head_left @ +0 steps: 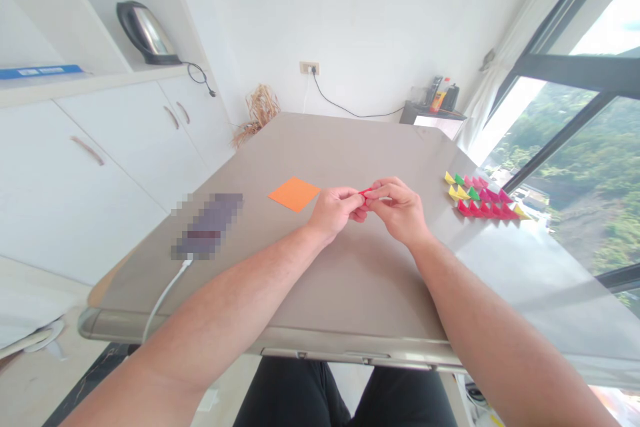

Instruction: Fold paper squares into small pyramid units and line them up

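Observation:
Between my two hands is a small piece of folded red paper point(367, 193), mostly covered by fingers. My left hand point(334, 212) pinches it from the left. From the other side my right hand point(399, 208) grips it between thumb and fingers. Both hands are just above the table, nearly touching each other. Just left of my left hand lies a flat orange paper square point(294, 194). Over on the right, rows of small folded paper pieces point(485, 209) in red, pink, yellow and green stand on the table.
The grey table point(345, 153) reaches toward the white wall. A blurred-out phone-like object point(209, 225) with a white cable point(165, 292) lies at the left. Behind the table stands a small cabinet point(433, 115) with bottles on it. A kettle point(150, 33) sits on the left shelf.

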{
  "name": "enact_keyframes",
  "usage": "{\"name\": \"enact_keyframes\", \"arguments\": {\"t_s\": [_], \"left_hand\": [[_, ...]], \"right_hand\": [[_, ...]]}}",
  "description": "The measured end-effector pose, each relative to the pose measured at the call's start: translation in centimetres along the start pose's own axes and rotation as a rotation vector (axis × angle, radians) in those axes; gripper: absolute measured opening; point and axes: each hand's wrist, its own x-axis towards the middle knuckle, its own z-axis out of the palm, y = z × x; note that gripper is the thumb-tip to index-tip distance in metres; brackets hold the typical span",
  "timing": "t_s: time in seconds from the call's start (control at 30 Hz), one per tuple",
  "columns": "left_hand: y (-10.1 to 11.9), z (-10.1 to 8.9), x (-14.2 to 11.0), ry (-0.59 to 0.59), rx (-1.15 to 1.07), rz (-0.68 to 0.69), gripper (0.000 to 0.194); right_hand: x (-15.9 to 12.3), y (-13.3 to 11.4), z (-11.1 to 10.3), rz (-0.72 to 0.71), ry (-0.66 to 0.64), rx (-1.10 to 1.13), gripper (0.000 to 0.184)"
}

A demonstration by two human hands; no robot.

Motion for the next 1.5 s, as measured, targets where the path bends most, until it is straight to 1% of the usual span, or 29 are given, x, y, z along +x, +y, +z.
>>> {"name": "enact_keyframes", "arguments": {"t_s": [0.17,0.27,0.4,0.47,0.63,0.77,0.97,1.07,1.23,1.37,1.43,1.5], "left_hand": [[-0.2,-0.1,0.0,0.003,-0.018,-0.010,0.013],[-0.2,-0.2,-0.1,-0.017,-0.015,-0.018,0.014],[-0.2,-0.4,0.0,-0.055,0.011,0.004,0.018],[-0.2,-0.5,0.1,-0.054,0.057,0.030,0.020],[-0.2,-1.0,0.0,-0.043,0.272,0.126,0.022],[0.1,-1.0,-0.2,-0.043,0.330,0.145,0.022],[0.0,-0.5,-0.1,0.024,0.268,0.147,0.020],[-0.3,-0.3,-0.1,0.048,0.208,0.129,0.018],[-0.5,0.0,0.0,0.079,0.101,0.063,0.017],[-0.5,-0.1,0.0,0.046,0.021,0.028,0.017],[-0.4,-0.3,0.1,0.000,-0.019,0.005,0.018],[-0.4,-0.6,0.2,-0.055,-0.069,-0.020,0.024]], "right_hand": [[0.0,-0.3,-0.1,-0.027,-0.040,-0.048,0.004],[0.0,-0.4,-0.2,-0.007,-0.061,-0.025,0.004],[0.0,-0.5,-0.1,0.034,-0.043,0.016,0.001],[0.0,-0.6,-0.1,0.047,-0.039,0.031,0.002],[0.0,-0.5,-0.1,0.082,-0.057,0.117,0.011],[0.0,-0.7,-0.1,0.113,-0.046,0.142,0.013],[0.0,-0.8,0.1,0.120,-0.033,0.122,0.012],[0.0,-0.7,0.0,0.069,-0.039,0.065,0.012],[0.0,-0.8,0.1,-0.047,-0.050,-0.086,0.005],[0.1,-0.9,0.1,-0.075,-0.053,-0.126,0.007],[0.1,-1.0,0.0,-0.080,-0.055,-0.116,0.007],[0.1,-1.0,0.1,-0.077,-0.059,-0.104,0.007]]}}
